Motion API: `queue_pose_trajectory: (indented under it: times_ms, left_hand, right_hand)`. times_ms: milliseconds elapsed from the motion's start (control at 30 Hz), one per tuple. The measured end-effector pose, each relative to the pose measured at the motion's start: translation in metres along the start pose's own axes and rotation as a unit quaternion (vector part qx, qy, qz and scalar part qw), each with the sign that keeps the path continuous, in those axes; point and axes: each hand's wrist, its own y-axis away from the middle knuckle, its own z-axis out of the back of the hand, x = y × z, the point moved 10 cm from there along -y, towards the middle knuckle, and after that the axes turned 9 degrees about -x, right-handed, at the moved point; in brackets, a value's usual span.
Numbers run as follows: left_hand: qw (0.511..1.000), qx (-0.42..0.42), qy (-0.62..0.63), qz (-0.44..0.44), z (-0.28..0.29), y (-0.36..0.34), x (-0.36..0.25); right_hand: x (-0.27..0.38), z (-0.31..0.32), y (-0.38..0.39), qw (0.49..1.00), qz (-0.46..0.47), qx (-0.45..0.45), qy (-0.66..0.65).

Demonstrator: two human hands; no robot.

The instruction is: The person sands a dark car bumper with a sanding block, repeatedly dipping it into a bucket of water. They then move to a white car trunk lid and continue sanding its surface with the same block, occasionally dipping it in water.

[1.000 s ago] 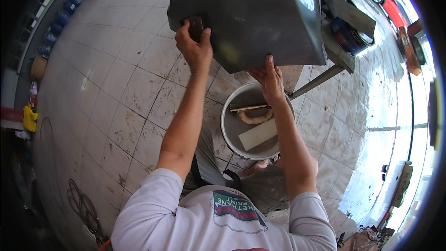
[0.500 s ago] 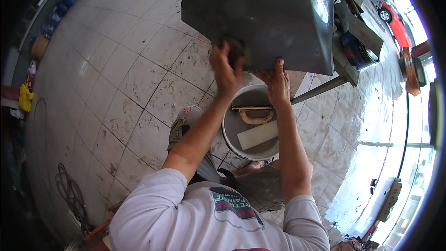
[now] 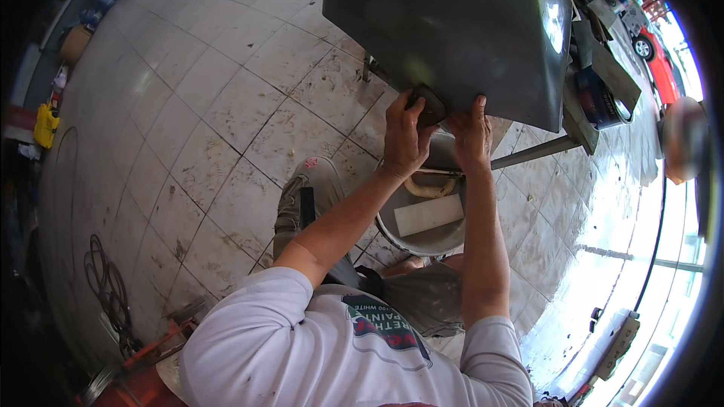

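A dark grey vehicle body panel with a curved cut-out lies raised in front of me. My left hand is closed round a dark rounded pad, pressed at the panel's near edge. Beside it, my right hand grips that same edge, thumb on top and fingers partly hidden beneath. Below both hands, a round grey bucket stands on the floor between my legs. In it are a pale rectangular block and a tool with a curved, cream-coloured handle.
A metal support bar runs under the panel's right side. At the right stands a dark paint can among scraps and boards. Dirty white tiles cover the floor, with a coiled hose at lower left. A red car is outside.
My left hand has moved right with the pad, closer to my right hand. My right hand keeps its hold on the edge. The whole view has shifted slightly.
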Motion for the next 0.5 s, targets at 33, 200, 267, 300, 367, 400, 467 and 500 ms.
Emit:
queue_pose_trajectory:
  times_ms: [33,200,267,300,367,400,467,500]
  left_hand:
    - [0.999,0.031,0.042,-0.016,-0.004,-0.005,-0.006]
    - [0.938,-0.160,0.122,0.281,0.034,-0.087,0.119]
    - [0.970,-0.141,0.004,0.198,0.031,-0.072,0.098]
    - [0.982,-0.137,-0.051,0.119,0.027,-0.059,0.077]
    - [0.993,-0.089,-0.071,0.018,0.005,0.004,0.024]
    - [0.995,-0.066,-0.047,0.066,0.001,0.011,0.028]
    - [0.997,-0.031,0.017,0.074,-0.006,0.013,0.025]
    - [0.990,-0.070,0.012,0.121,0.000,0.010,0.034]
  right_hand:
    - [0.003,-0.003,0.000,1.000,0.012,0.016,-0.004]
    - [0.009,-0.011,0.001,0.997,0.038,0.056,-0.041]
    - [0.004,-0.010,0.000,0.998,0.014,0.049,-0.042]
    - [0.006,-0.009,0.000,0.998,0.024,0.048,-0.037]
    - [0.005,-0.008,-0.001,0.998,0.022,0.046,-0.026]
    - [0.003,-0.006,-0.001,0.999,0.011,0.036,-0.021]
    - [0.003,-0.004,-0.002,0.999,0.013,0.030,-0.013]
    - [0.002,-0.006,-0.001,0.999,0.010,0.042,-0.016]
